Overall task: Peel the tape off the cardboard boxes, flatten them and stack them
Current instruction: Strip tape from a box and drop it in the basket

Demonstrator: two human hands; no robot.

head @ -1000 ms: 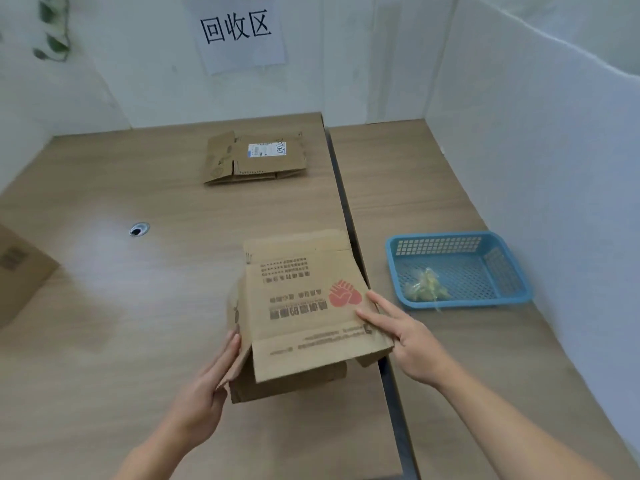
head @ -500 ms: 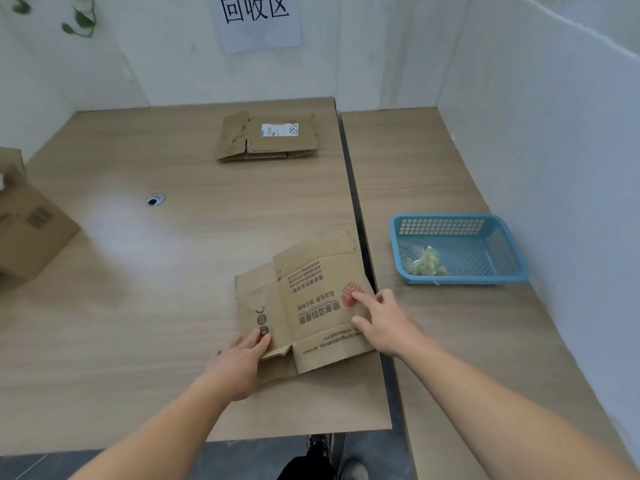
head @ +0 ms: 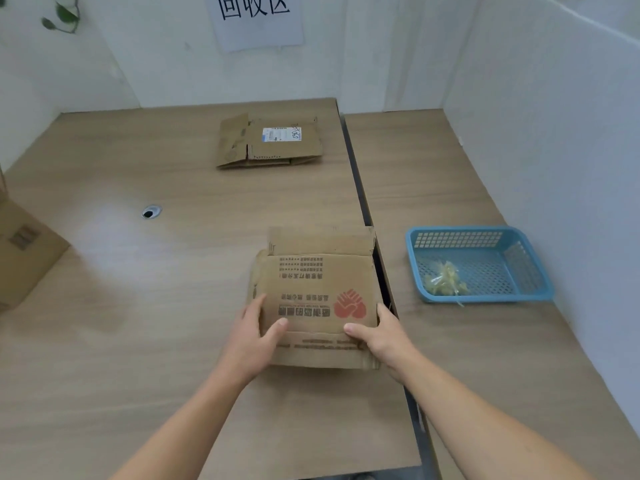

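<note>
A flattened cardboard box [head: 318,271] with a red hand logo lies on the table near its right edge. My left hand [head: 251,336] grips its near left corner, thumb on top. My right hand [head: 382,336] grips its near right corner the same way. Further back, under the wall sign, lies a stack of flattened boxes [head: 270,142] with a white label on top. An unflattened cardboard box [head: 24,247] stands at the left edge of the view, partly cut off.
A blue plastic basket [head: 530,271] on the right table holds crumpled peeled tape [head: 445,282]. A dark gap [head: 360,202] separates the two tables. A cable hole [head: 151,212] sits in the left table. White partition walls close in the back and right.
The box was pressed flat onto the table and turned square to me. Both hands moved to its near corners and took hold.
</note>
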